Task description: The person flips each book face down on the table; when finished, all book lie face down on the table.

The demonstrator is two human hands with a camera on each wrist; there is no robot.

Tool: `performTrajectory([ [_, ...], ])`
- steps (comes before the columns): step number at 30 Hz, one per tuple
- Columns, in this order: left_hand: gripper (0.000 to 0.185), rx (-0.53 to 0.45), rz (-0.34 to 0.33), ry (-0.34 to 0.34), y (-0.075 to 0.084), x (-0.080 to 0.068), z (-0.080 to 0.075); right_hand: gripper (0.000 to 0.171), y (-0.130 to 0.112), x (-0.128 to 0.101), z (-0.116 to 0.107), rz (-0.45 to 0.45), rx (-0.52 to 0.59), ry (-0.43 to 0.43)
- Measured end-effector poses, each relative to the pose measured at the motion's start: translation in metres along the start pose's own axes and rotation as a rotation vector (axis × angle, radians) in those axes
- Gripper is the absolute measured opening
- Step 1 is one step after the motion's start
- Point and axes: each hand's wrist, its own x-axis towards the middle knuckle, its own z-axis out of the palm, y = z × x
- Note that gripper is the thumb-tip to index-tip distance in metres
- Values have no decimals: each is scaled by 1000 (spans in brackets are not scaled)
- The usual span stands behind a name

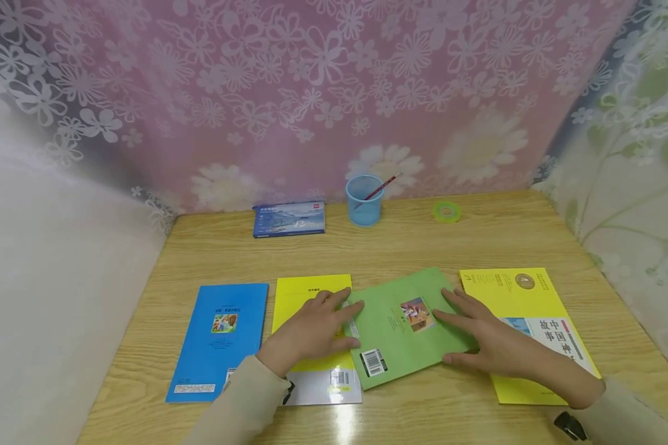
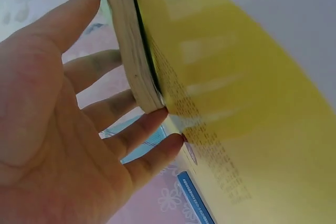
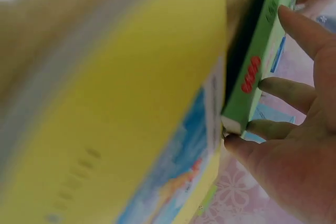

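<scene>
A green book [image 1: 403, 346] lies at a slant in the middle, its left side over the edge of a yellow book [image 1: 317, 286]. My left hand [image 1: 316, 324] is spread above that yellow book, fingertips at the green book's page edge [image 2: 130, 40]. Across from it, my right hand [image 1: 492, 337] touches the green book's spine [image 3: 254, 61] with extended fingers. Under the right wrist lies a second yellow book [image 1: 506, 296], printed with Chinese characters. Whether the green book is slightly raised, I cannot tell.
A blue book [image 1: 200, 352] lies at the left. Along the back stand a flat blue box [image 1: 289, 219], a blue mesh cup [image 1: 363, 213] holding a pencil [image 1: 384, 185], and a green tape roll [image 1: 446, 212]. A flowered curtain [image 1: 312, 111] hangs behind the wooden table [image 1: 406, 420].
</scene>
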Motion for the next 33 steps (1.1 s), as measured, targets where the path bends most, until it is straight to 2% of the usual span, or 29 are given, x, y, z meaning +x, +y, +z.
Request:
performTrajectory([
  [7,76,11,-37,32,-3,11,2,77,-2,-9,11,9,-94,43],
  [16,75,6,-45,51,-2,13,5,73,2,-12,12,-33,-121,68],
  [23,77,8,-64,42,2,7,5,68,6,-9,10,-101,-136,102],
  [33,78,113,-70,74,14,-7,8,65,12,-2,3,-126,-126,53],
])
